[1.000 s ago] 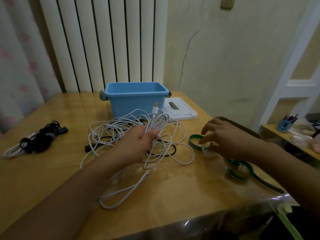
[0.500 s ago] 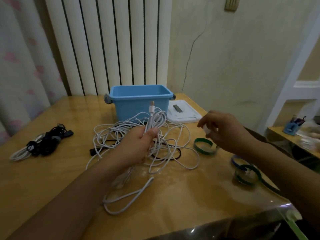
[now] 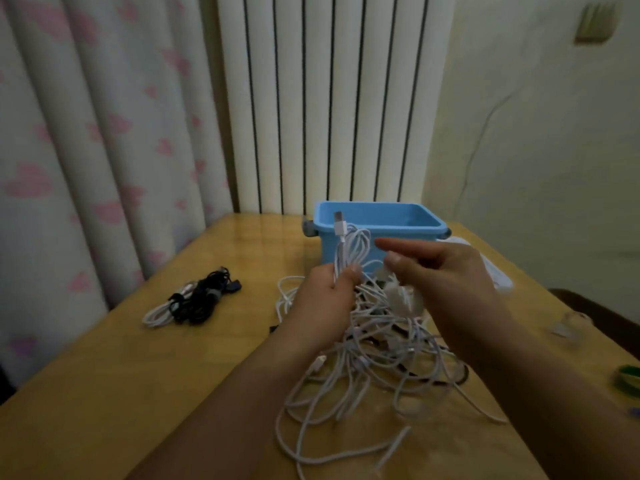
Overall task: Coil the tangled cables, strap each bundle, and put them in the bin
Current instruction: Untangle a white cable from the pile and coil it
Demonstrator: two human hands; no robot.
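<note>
Nearest us, loose white cable [image 3: 349, 427] trails across the wooden table [image 3: 104, 393] below both wrists, most of the tangle still uncoiled. Above it, our left hand [image 3: 325, 299] grips a gathered bunch of white loops, fingers and thumb curled round them, with a USB plug [image 3: 339, 223] standing up just past the thumb. Our right hand [image 3: 440, 271] has come in from the side, where half a second ago it hovered over a green strap on the table; it now sits just right of the bunch, index finger extended toward the loops while the other fingers pinch a small pale strap [image 3: 403, 296], blurred by motion. We judge that the first bundle is coiled and about to be bound; nothing has been strapped yet. Far to the right of that hand, a green strap [image 3: 628, 377] lies at the table edge. Well off to the left of the gripping hand rests a black and white cable bundle [image 3: 194, 299]. Beyond both hands, close behind the raised plug, the blue bin [image 3: 377, 216] stands open, with no cable visible inside.
</note>
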